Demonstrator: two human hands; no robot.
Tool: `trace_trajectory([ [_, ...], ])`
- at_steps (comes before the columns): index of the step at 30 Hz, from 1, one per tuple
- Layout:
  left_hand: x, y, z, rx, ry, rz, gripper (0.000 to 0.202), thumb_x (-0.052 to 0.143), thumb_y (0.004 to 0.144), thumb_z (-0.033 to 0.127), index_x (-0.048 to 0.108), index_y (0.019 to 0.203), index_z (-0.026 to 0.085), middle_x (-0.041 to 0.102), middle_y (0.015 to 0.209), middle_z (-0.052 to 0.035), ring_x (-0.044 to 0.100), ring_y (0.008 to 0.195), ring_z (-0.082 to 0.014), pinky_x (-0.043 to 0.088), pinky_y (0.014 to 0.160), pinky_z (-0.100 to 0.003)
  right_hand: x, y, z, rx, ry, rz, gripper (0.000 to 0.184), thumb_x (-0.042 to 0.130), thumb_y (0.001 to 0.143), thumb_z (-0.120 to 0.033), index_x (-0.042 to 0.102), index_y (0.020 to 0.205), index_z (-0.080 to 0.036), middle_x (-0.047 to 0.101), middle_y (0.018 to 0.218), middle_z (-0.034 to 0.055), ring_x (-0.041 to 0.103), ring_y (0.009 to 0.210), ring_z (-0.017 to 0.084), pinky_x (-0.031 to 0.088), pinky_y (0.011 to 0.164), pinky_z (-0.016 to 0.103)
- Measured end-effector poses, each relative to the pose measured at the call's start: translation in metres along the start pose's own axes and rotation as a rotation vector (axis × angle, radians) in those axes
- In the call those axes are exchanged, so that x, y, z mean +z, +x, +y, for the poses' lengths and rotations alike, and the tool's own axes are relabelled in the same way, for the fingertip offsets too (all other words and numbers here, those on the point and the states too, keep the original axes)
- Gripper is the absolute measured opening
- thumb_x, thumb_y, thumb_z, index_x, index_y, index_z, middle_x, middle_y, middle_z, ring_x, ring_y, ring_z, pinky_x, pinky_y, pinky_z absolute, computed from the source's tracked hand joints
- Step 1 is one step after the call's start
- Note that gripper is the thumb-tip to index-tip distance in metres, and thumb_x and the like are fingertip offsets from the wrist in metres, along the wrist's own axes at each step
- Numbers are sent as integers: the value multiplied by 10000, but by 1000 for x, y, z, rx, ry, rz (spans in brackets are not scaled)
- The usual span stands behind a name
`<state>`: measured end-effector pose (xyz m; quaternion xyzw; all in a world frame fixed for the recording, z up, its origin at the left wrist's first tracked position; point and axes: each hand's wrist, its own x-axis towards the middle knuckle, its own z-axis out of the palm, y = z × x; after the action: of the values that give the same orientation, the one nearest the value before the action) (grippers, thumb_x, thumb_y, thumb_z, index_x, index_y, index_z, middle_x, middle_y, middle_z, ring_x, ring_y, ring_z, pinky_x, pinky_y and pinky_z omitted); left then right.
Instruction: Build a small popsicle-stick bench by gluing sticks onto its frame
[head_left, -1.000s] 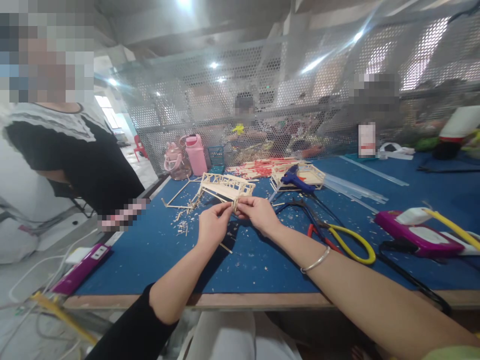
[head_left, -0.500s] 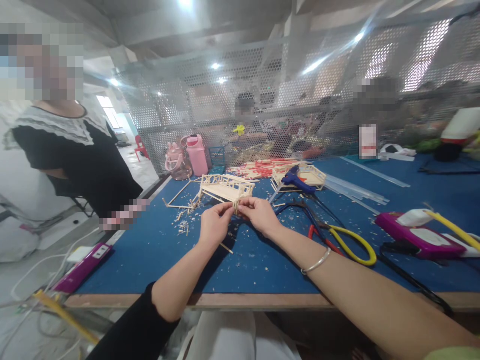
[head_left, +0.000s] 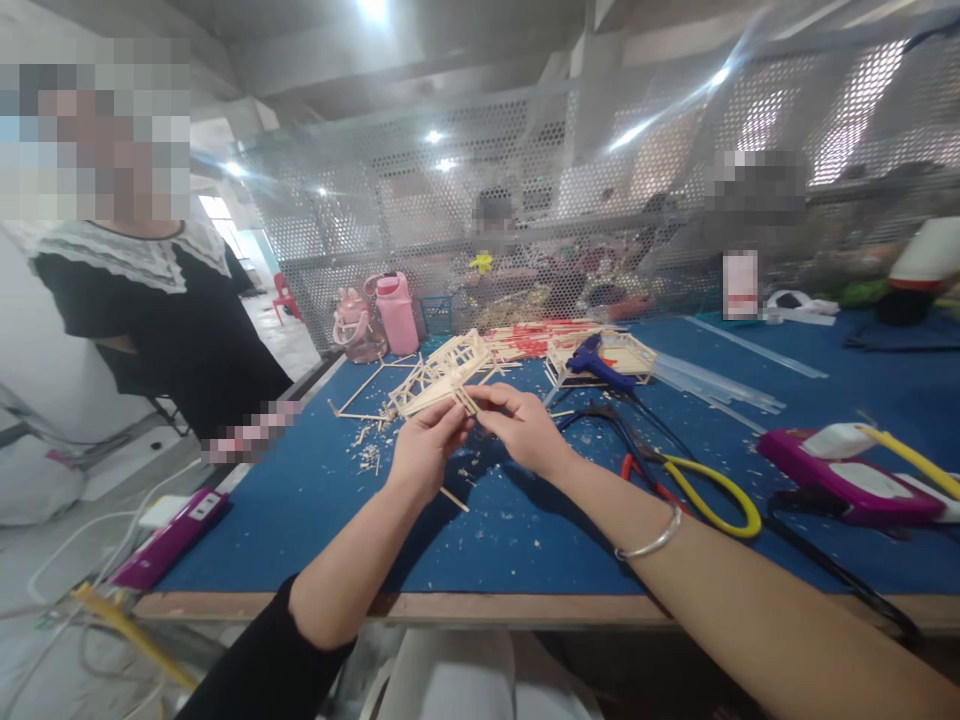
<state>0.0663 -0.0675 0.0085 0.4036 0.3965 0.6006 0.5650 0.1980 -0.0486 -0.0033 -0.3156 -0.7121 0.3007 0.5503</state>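
A small model built of pale wooden sticks (head_left: 442, 378) is held tilted above the blue table, its railed end raised. My left hand (head_left: 429, 440) is closed on its near edge, thumb and fingers pinching the sticks. From the other side my right hand (head_left: 517, 425) has its fingers closed at the model's near right corner. Behind my right hand, a blue glue gun (head_left: 600, 365) rests on a second stick model (head_left: 634, 352). Wood crumbs and loose stick pieces lie on the table below the hands.
Pliers with red and yellow handles (head_left: 712, 495) lie right of my hands. Clear glue sticks (head_left: 720, 375) and red-tipped sticks (head_left: 536, 338) are farther back. Purple power strips (head_left: 847, 475) sit at both sides. Pink bottles (head_left: 396, 312) stand by the mesh screen. A person (head_left: 157, 310) stands at left.
The stick model has turned and tilted in my hands, its far end rising. My fingers have shifted along its near edge.
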Motion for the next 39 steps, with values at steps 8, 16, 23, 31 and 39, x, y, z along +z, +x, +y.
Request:
trace_trajectory([
  [8,9,-3,13,-45,-90,89,183,774,572,179,721,747,176,711,761,-19,584,574,-63,457,511,-150,4,2,-15,-37,-85,29,367,611,719,-238,649,1081,-191,648,957,69,582,816,173,487,741,310],
  [16,32,-18,33,-105,-251,62,78,620,743,88,688,743,126,674,682,-16,560,495,-27,482,479,-105,-24,23,-46,-69,-89,-174,278,606,707,-212,672,977,-200,682,829,18,593,690,142,483,664,283],
  [23,40,-37,19,-45,-499,78,72,644,715,87,670,756,140,680,686,4,598,543,-33,504,557,-116,-37,26,-67,-166,-190,-300,282,584,683,-170,678,948,-193,667,865,32,573,698,129,472,645,270],
  [31,43,-37,-9,25,-535,207,175,750,600,168,644,739,154,662,642,20,601,557,-55,470,560,-155,-18,16,-48,-60,-59,-224,193,556,710,-272,677,827,-178,664,836,44,582,716,141,460,581,248],
  [39,22,-73,-12,92,-315,361,313,767,534,317,590,739,159,595,628,25,527,538,-58,385,484,-162,3,0,-56,53,-56,-78,156,536,731,-286,653,759,-188,657,675,10,547,562,113,436,539,246],
])
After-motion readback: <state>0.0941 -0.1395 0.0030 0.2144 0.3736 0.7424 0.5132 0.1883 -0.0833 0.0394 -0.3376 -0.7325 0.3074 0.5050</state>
